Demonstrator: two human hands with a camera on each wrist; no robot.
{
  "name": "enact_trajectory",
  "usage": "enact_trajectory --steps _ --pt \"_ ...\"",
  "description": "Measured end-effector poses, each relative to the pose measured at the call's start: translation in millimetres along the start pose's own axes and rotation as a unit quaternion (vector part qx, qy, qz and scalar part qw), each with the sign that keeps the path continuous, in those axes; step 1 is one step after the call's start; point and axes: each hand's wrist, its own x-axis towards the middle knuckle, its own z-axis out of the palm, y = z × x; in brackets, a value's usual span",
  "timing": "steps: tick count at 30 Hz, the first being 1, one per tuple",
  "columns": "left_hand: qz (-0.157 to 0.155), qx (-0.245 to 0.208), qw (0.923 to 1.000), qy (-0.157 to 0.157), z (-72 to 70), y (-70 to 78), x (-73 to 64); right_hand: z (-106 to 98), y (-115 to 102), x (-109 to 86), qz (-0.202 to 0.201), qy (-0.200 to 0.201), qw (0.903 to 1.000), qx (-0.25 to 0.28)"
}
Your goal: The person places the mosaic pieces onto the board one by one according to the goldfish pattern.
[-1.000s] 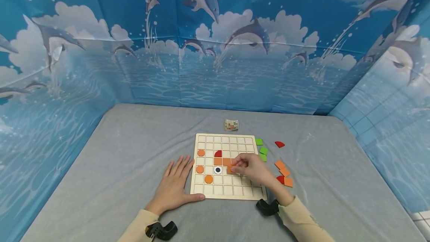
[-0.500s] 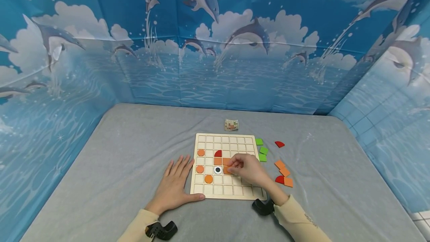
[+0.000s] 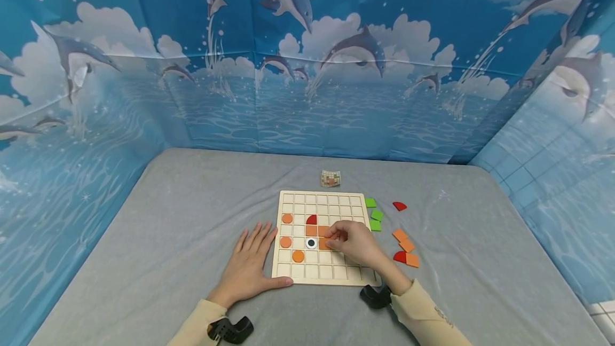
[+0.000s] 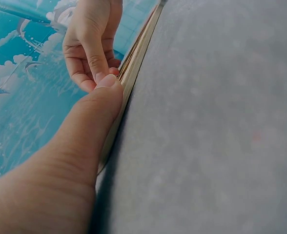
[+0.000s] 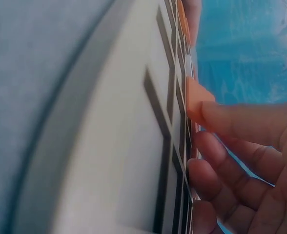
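Observation:
My right hand (image 3: 355,242) pinches an orange square tile (image 3: 323,244) at a cell of the wooden grid board (image 3: 326,202), just right of a white disc with a black centre (image 3: 311,243). In the right wrist view the thumb lies on that orange tile, which stands slightly tilted against the grid. Two orange squares (image 3: 311,230) lie in the row above, the second partly behind my fingers, with a red quarter-circle (image 3: 312,219) over the first. Orange discs (image 3: 298,256) sit at the board's left. My left hand (image 3: 247,268) lies flat beside the board, fingertips and thumb at its edges.
Green squares (image 3: 377,215) lie along the board's right edge. Farther right are orange squares (image 3: 407,245) and red quarter-circles (image 3: 400,206). A small patterned card (image 3: 330,178) lies behind the board. A dolphin-print cloth (image 3: 307,111) hangs behind the grey-covered table (image 3: 192,191).
My right hand has shifted slightly left with the orange square tile, bringing it next to the black-and-white disc, then held nearly still. The left hand has stayed in place.

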Motion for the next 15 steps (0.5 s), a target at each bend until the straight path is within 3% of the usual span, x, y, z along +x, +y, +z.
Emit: enact_trajectory --steps 15 --pt "-0.002 0.005 1.0000 0.001 0.3 0.2 -0.2 1.7 -6.2 1.6 0.007 0.020 0.9978 -0.062"
